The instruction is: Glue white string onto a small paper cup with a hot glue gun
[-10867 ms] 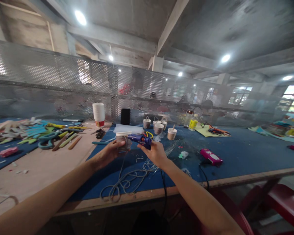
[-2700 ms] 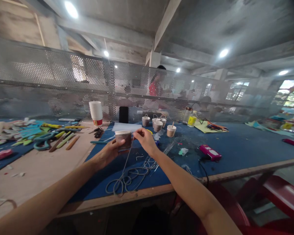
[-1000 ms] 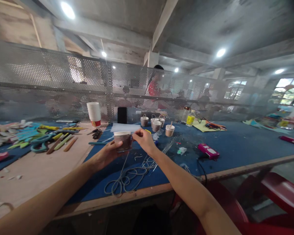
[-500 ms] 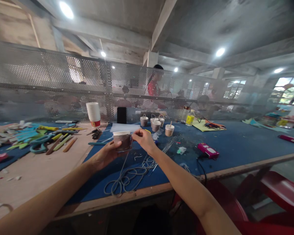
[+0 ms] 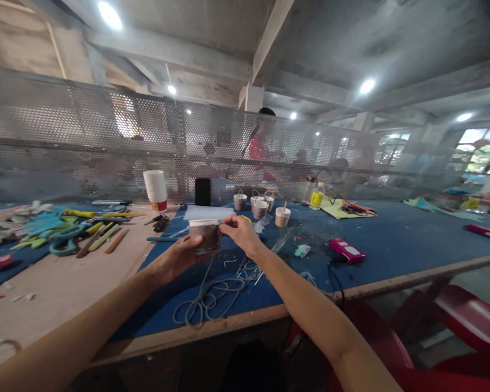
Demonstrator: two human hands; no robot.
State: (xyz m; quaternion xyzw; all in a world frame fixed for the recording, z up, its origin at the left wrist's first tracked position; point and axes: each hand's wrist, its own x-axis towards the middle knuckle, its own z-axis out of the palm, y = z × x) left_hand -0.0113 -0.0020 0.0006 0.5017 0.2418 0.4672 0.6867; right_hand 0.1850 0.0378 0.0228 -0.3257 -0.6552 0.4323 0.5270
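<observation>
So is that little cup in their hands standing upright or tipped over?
Upright. The cup is held off the table by the left hand, white rim on top and level, while the right hand pinches at its side.

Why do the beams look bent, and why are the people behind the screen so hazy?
Head view: the wide lens bows the ceiling beams and table edge; ceiling lamps glare; the perforated screen veils the people behind; the cup in the left hand stays fairly sharp.
</observation>
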